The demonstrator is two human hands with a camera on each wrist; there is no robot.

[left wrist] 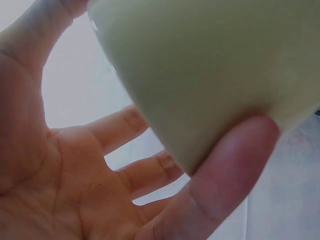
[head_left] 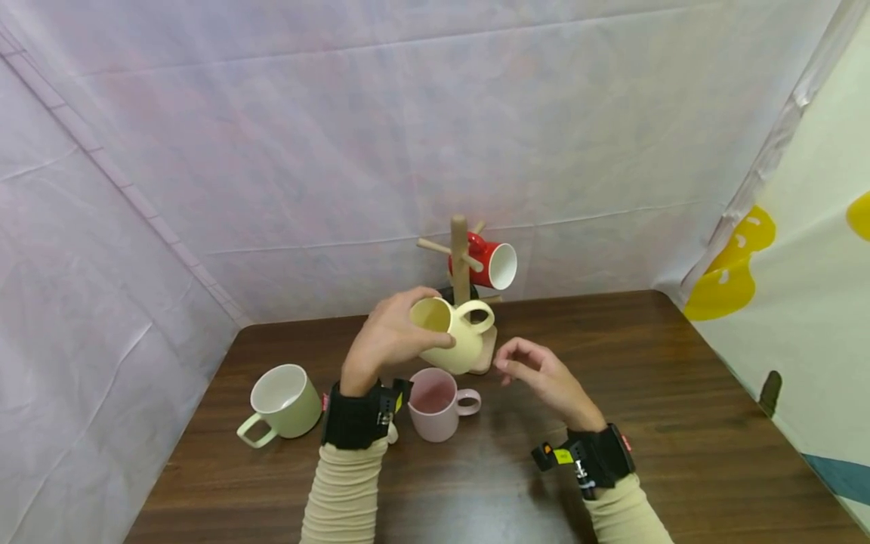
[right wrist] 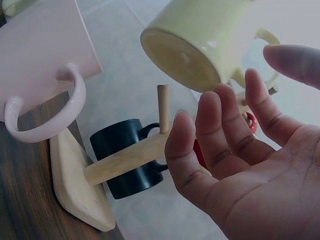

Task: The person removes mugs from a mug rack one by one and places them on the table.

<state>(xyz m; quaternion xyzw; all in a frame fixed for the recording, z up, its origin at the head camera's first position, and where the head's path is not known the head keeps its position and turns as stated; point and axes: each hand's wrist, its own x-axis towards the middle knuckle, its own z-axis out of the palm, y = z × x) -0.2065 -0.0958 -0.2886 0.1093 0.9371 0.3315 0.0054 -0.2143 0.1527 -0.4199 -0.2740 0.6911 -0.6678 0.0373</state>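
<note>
My left hand (head_left: 390, 334) grips a pale yellow mug (head_left: 465, 349) in the air, thumb on one side and fingers on the other. The mug is tilted, its handle up and to the right. In the left wrist view the thumb (left wrist: 235, 170) presses against the mug's side. Just right of the mug, my right hand (head_left: 544, 381) holds nothing, its fingers loosely bent. Behind the mug stands a wooden mug tree (head_left: 459, 264). A red mug (head_left: 479, 272) hangs on it, and a black mug (right wrist: 120, 140) hangs lower, largely hidden in the head view.
A pink mug (head_left: 435, 423) stands upright below the yellow one, handle to the right. At the left, a light green mug (head_left: 300, 412) stands upright on the brown table (head_left: 680, 423). A small pale piece (head_left: 392, 434) shows beside the left wrist. Cloth hangs behind the table.
</note>
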